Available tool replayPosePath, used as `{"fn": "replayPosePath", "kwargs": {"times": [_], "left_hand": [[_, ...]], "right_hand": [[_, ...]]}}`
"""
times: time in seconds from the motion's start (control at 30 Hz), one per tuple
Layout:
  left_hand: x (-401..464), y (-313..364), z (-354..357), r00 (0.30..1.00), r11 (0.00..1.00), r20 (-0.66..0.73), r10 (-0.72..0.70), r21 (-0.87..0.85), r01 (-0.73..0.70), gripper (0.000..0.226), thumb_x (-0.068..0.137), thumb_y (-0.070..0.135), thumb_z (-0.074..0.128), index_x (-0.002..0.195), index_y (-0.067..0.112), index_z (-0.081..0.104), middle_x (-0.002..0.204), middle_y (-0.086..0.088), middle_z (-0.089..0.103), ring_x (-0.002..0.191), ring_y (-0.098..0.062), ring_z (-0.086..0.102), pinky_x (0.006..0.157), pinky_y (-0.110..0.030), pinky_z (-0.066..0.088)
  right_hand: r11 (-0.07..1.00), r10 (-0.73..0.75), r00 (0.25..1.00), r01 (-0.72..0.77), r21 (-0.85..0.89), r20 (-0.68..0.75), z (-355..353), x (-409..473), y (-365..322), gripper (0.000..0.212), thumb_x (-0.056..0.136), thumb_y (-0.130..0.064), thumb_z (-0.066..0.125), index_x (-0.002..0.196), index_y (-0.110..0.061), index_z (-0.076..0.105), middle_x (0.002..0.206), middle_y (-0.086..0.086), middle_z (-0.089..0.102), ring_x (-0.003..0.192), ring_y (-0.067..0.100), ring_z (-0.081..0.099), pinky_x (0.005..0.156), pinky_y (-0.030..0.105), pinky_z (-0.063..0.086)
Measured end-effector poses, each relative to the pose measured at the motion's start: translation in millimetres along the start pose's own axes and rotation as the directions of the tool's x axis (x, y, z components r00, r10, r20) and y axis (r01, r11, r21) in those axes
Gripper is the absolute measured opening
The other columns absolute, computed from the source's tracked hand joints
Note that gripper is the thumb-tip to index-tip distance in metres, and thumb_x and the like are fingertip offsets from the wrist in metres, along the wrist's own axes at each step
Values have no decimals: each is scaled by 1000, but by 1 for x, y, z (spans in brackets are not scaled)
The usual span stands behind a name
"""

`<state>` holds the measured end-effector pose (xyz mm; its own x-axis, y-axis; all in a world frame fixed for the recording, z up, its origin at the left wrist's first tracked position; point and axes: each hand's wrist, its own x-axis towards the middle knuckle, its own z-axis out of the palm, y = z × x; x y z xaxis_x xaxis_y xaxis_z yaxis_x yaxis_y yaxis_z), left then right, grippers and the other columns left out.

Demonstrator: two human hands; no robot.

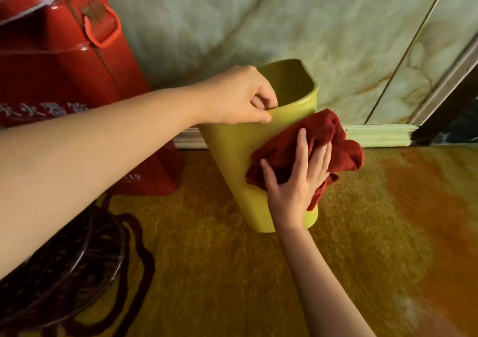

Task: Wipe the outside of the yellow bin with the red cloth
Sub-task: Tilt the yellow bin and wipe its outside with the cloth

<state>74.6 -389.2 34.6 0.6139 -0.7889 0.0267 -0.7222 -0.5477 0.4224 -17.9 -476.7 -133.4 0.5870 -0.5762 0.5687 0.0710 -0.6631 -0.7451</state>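
Observation:
The yellow bin (232, 160) stands on the floor, tilted with its open top leaning toward the wall. My left hand (238, 96) grips its near rim, thumb outside and fingers curled inside. The red cloth (333, 145) is bunched against the bin's right outer wall. My right hand (297, 179) lies flat on the cloth with fingers spread, pressing it to the bin. Part of the cloth hangs loose beyond the bin's right side.
A tall red metal fire-extinguisher box (64, 78) stands just left of the bin. A dark round stool (59, 272) sits at the lower left. Behind is a marble wall (258, 21) with a skirting board (377, 135). Glossy amber floor (388, 233) extends to the right.

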Motion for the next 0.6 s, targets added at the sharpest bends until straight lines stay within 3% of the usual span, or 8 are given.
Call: {"fn": "replayPosePath", "kwargs": {"times": [0.07, 0.1, 0.17, 0.2, 0.27, 0.37, 0.5, 0.6], "left_hand": [[-10, -4, -6, 985, 998, 170, -19, 59, 9, 30, 77, 12, 63, 107, 14, 62, 83, 13, 59, 67, 11, 55, 63, -2, 39], [-18, -9, -7, 966, 984, 255, -39, 176, -6, 25, 79, 12, 61, 104, 14, 59, 79, 17, 54, 66, 6, 52, 61, -4, 38], [-33, -24, -4, 961, 930, 268, -70, 365, -34, 10, 80, 13, 59, 75, 16, 51, 60, 15, 44, 56, -5, 42, 52, -17, 33], [-40, -29, -3, 963, 926, 256, -81, 378, -23, 21, 80, 15, 58, 66, 18, 43, 54, 8, 42, 52, -7, 41, 51, -24, 29], [-41, -27, 0, 973, 955, 226, -54, 297, -16, 30, 80, 17, 58, 60, 18, 36, 52, 1, 46, 48, -11, 39, 54, -29, 29], [-24, -5, -5, 989, 982, 146, -7, 186, -20, 10, 77, 15, 60, 70, 13, 55, 58, 2, 59, 55, -6, 48, 55, -22, 36], [-13, 10, -8, 989, 994, 145, 20, 108, -36, 18, 78, 13, 59, 69, -1, 55, 54, -13, 43, 50, -10, 28, 45, -20, 28], [-20, 4, -10, 985, 998, 169, -23, 53, 15, 14, 80, 15, 58, 67, 10, 59, 50, -7, 45, 49, -8, 29, 43, -17, 26]], "right_hand": [[999, -41, 999, 41, 7, -20, -3, 6, 13, 75, 76, -50, 62, 136, -37, 19, 147, 24, 27, 139, 26, 15, 113, 28, 5], [1000, -25, 999, 25, -4, -33, -4, 10, 18, 76, 74, -54, 61, 136, -36, 20, 147, 25, 29, 138, 27, 17, 113, 26, 6], [999, 39, 998, -41, -34, -50, -4, 16, 20, 78, 73, -60, 57, 138, -33, 23, 148, 24, 30, 139, 31, 20, 112, 32, 9], [998, 58, 997, -60, -34, -50, -4, 19, 20, 79, 74, -62, 54, 139, -32, 23, 149, 22, 29, 139, 33, 21, 112, 37, 11], [995, 102, 993, -102, 10, -51, -5, 25, 16, 78, 77, -70, 41, 141, -31, 22, 151, 19, 26, 140, 34, 20, 114, 48, 14], [962, 249, 964, -236, 136, -92, -6, 37, -3, 83, 77, -76, 19, 144, -27, 24, 151, 17, 25, 139, 32, 20, 109, 54, 14], [962, 196, 980, -198, 188, 31, -2, 30, -33, 66, 81, -67, 18, 140, -39, 14, 154, 9, 24, 140, 17, 14, 107, 60, 11], [978, 137, 985, -152, 144, 106, 0, 30, -30, 61, 79, -61, 29, 135, -47, 8, 157, 1, 16, 144, 16, 1, 108, 66, 7]]}}
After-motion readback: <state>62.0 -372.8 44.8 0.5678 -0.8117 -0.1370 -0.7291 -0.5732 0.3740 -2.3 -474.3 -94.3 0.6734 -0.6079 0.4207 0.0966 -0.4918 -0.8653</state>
